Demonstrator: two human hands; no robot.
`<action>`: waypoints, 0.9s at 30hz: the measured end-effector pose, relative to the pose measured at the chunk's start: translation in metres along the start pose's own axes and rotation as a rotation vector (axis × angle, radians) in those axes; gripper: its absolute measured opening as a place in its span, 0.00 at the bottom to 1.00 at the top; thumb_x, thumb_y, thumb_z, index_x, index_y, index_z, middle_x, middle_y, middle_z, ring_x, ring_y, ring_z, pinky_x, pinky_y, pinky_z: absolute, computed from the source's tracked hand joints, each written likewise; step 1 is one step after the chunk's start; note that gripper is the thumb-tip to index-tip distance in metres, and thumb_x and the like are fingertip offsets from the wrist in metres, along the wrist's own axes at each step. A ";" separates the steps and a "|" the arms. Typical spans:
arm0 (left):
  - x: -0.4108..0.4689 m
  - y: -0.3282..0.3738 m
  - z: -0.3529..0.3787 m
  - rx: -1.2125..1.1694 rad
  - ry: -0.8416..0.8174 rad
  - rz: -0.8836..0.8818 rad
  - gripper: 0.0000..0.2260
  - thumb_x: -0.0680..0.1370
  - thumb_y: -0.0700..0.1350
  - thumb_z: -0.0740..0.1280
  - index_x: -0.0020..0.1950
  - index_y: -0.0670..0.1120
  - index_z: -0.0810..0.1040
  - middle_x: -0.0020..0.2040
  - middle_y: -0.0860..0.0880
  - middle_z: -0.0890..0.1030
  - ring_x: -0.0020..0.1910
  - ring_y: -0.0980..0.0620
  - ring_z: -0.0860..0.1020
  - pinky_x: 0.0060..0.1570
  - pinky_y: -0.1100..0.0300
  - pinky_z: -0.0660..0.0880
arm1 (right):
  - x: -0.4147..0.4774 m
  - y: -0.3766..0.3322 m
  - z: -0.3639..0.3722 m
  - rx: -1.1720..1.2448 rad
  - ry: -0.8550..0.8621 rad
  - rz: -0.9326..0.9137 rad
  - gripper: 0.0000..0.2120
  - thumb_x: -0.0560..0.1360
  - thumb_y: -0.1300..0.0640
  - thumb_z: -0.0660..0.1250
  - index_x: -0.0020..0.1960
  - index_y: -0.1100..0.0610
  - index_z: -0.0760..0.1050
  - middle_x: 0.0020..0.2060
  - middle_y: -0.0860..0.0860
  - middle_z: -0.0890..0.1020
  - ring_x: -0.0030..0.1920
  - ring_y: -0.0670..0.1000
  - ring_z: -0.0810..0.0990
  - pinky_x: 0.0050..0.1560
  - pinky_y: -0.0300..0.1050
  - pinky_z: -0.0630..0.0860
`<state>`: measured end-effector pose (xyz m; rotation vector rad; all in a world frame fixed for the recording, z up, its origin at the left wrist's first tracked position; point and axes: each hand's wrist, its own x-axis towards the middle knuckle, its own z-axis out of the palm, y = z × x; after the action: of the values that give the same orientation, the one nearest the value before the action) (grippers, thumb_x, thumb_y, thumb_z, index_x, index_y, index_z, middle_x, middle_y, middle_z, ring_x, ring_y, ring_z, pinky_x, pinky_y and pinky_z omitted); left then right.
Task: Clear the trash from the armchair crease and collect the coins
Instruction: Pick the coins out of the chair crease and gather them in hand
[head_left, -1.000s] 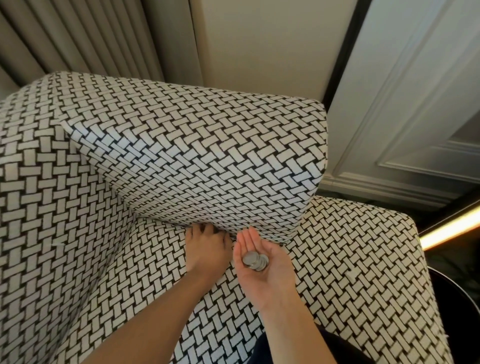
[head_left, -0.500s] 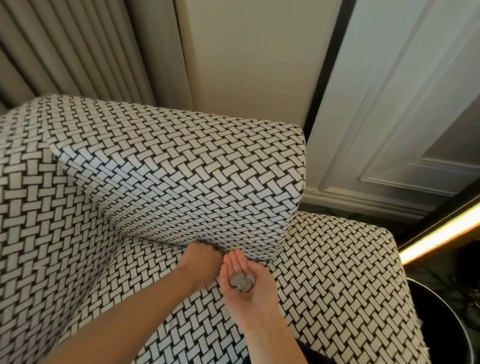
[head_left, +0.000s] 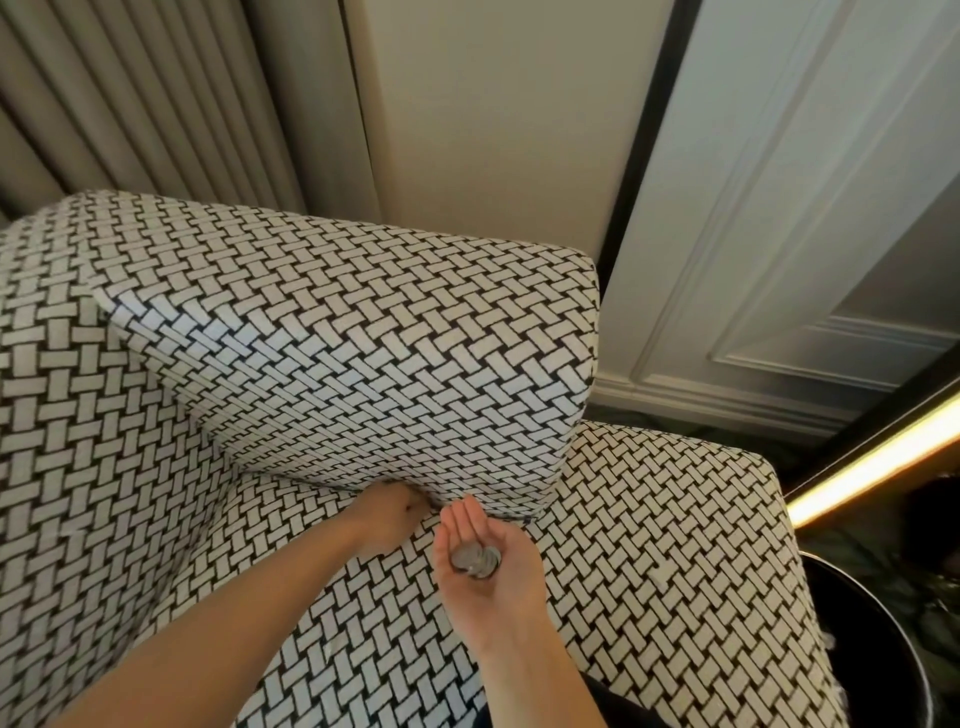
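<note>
The armchair (head_left: 649, 545) is covered in a black-and-white woven pattern. A thick upholstered cushion (head_left: 363, 364) meets the seat along a crease (head_left: 322, 486). My left hand (head_left: 387, 519) reaches into that crease, and its fingers are hidden under the cushion. Just to its right, my right hand (head_left: 506, 592) is held palm up above the seat with its fingers nearly straight. Several silver coins (head_left: 475, 560) lie piled in its palm. No trash shows in the crease.
A dark round container (head_left: 883, 649) stands beside the chair at the lower right. Beige curtains (head_left: 130, 104) hang behind the chair, with a white panelled wall (head_left: 779, 260) to their right. A lit strip (head_left: 872, 462) glows at the right edge.
My left hand has pushed deeper into the crease, so its fingers no longer show. My right hand stays beside it with the coins. The view has tilted upward.
</note>
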<state>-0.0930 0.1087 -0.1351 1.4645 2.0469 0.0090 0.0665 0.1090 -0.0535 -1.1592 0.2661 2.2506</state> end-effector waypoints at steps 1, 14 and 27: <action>-0.001 -0.003 0.001 -0.035 -0.001 0.016 0.16 0.82 0.47 0.52 0.61 0.46 0.78 0.62 0.48 0.78 0.59 0.50 0.74 0.60 0.59 0.69 | 0.000 0.000 0.000 -0.002 -0.003 0.003 0.13 0.78 0.65 0.56 0.50 0.69 0.79 0.50 0.61 0.83 0.54 0.57 0.80 0.54 0.49 0.75; 0.005 0.017 0.017 0.306 -0.008 -0.144 0.20 0.79 0.54 0.51 0.68 0.50 0.68 0.71 0.48 0.68 0.71 0.44 0.61 0.69 0.48 0.55 | 0.006 -0.002 0.002 0.022 -0.018 -0.010 0.13 0.79 0.64 0.56 0.47 0.69 0.78 0.49 0.62 0.82 0.53 0.57 0.80 0.61 0.50 0.73; 0.000 0.019 0.027 0.121 0.263 -0.160 0.18 0.79 0.52 0.51 0.56 0.52 0.79 0.60 0.51 0.78 0.63 0.49 0.70 0.65 0.55 0.59 | 0.011 -0.002 -0.002 -0.010 -0.021 -0.030 0.14 0.79 0.63 0.54 0.50 0.68 0.77 0.50 0.61 0.82 0.54 0.56 0.80 0.61 0.49 0.73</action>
<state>-0.0639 0.1066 -0.1504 1.4290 2.4112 0.0136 0.0641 0.1143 -0.0628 -1.1369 0.2286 2.2390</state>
